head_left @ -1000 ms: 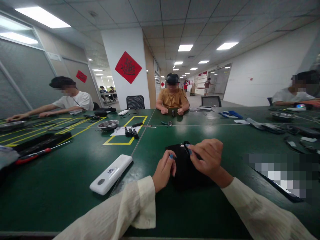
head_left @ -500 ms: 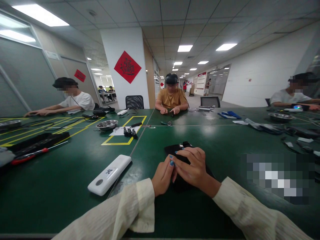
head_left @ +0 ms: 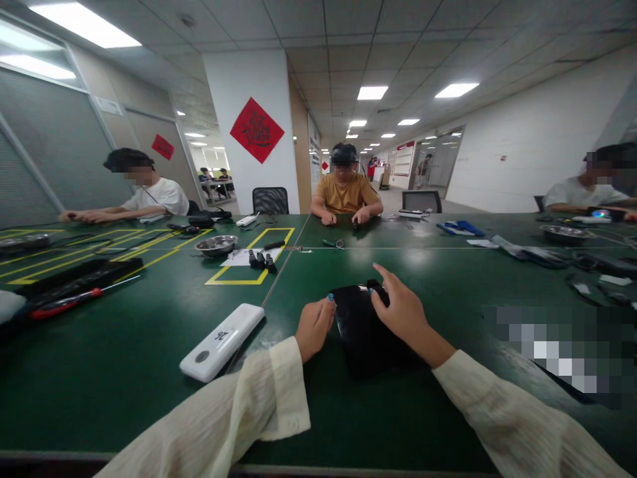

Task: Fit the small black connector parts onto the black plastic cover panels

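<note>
A flat black pad (head_left: 359,332) lies on the green table (head_left: 149,372) right in front of me. My left hand (head_left: 312,326) is curled at its left edge, with the thumb and fingertips touching the pad. On the pad's right side rests my right hand (head_left: 399,310), its index finger stretched out forward. The thumb sits beside a small black part (head_left: 373,285) at the pad's far edge. Both my sleeves are cream-coloured.
A white oblong device (head_left: 221,342) lies to the left of my hands. Farther left are a red-handled screwdriver (head_left: 64,302) and a black tray (head_left: 74,277). A metal bowl (head_left: 215,245) and small black parts (head_left: 261,260) sit by a yellow taped rectangle (head_left: 233,282). Three other people (head_left: 347,192) work at the table.
My right hand has come off my left and moved to the right side of the pad, with its index finger now extended. My left hand has drawn back to the pad's left edge.
</note>
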A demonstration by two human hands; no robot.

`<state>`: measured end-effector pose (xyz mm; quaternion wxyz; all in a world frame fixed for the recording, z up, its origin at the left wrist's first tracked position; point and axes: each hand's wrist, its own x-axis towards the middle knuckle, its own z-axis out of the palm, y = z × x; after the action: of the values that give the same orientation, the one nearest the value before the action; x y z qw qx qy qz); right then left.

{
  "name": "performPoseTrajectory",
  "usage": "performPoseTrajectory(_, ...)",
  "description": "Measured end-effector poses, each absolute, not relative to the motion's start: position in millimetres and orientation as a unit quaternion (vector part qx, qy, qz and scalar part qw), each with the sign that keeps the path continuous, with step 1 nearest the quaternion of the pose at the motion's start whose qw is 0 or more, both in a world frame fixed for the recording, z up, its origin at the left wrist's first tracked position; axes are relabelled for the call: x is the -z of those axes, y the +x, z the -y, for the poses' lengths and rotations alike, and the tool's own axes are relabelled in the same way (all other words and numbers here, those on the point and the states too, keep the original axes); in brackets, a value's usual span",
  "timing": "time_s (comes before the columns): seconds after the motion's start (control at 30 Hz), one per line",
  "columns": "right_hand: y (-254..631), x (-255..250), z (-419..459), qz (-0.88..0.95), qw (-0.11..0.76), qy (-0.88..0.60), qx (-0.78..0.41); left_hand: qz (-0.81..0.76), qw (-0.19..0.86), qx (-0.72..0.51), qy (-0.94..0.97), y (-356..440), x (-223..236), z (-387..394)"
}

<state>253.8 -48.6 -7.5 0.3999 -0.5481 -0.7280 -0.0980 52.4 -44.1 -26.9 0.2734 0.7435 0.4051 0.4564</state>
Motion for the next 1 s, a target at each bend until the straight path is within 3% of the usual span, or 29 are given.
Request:
performPoseTrajectory(0.2, 258.2, 6.9, 45.0, 0.731, 0.306, -0.61, 0.008, -0.426, 0.306, -0.489, 0.697, 50.3, 33.9, 31.3)
performPoseTrajectory(0.3, 261.7, 3.9, 43.2, 0.724, 0.306, -0.618, -0.004, -0.412, 0.328, -0.505, 0.684, 49.6, 36.8, 27.6)
performPoseTrajectory(0.5, 289.7, 1.2, 29.4, 0.65, 0.436, -0.617, -0.084, -0.396, 0.341, -0.526, 0.671, 48.0, 37.0, 25.8)
performPoseTrajectory(0.67, 292.7, 8.4, 21.2, 0.486, 0.555, -0.592, -0.323, -0.414, 0.334, -0.482, 0.696, 49.3, 34.7, 28.9)
performPoseTrajectory(0.8, 273.2, 22.1, 21.1, 0.398, 0.589, -0.515, -0.479, -0.414, 0.305, -0.427, 0.744, 51.3, 33.2, 32.5)
performPoseTrajectory(1.0, 255.6, 43.3, 20.6, 0.372, 0.605, -0.472, -0.522, -0.452, 0.222, -0.394, 0.769, 62.4, 34.5, 30.6)
